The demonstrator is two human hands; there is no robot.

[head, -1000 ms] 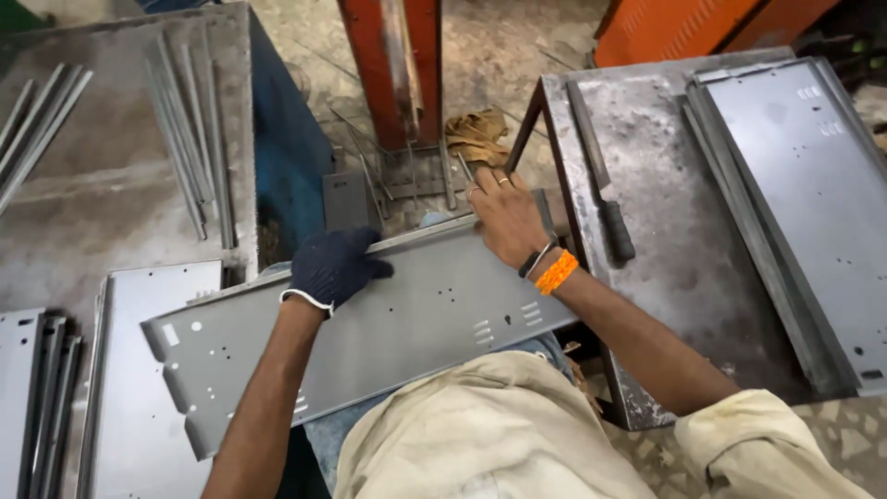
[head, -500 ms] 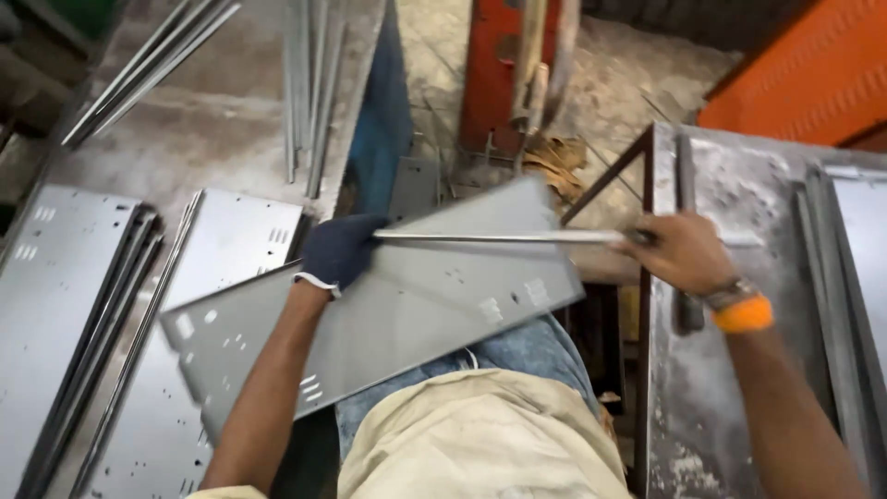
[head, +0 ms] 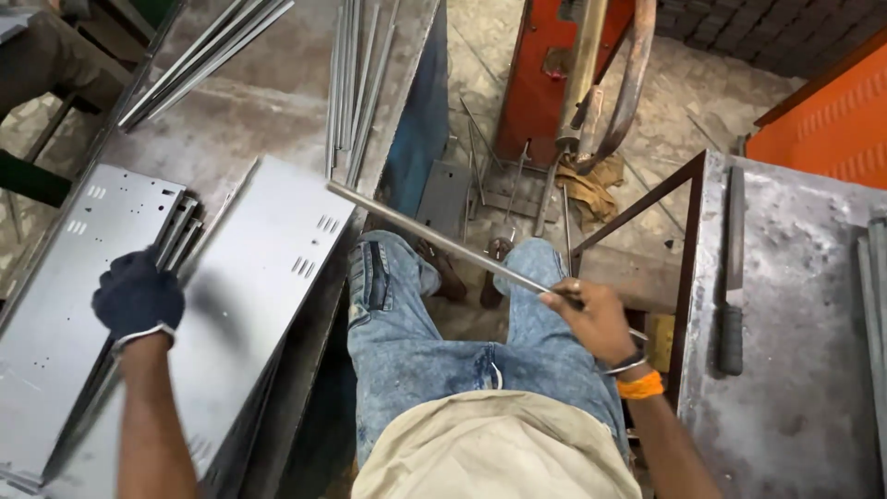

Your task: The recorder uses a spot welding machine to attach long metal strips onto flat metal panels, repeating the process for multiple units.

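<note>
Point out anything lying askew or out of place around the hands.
The sheet-metal panel under the gloved left hand sits tilted across the stack of panels, not squared with it. The bare right hand holds a long metal strip slanting over the lap.

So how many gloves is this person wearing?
1: a dark glove on the left hand, over the stacked sheet-metal panels. The right hand is bare, gripping a long metal strip.

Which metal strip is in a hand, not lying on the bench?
The long strip angled across the knees, pinched at its lower end by the bare right hand. The other strips lie loose on the bench.
</note>
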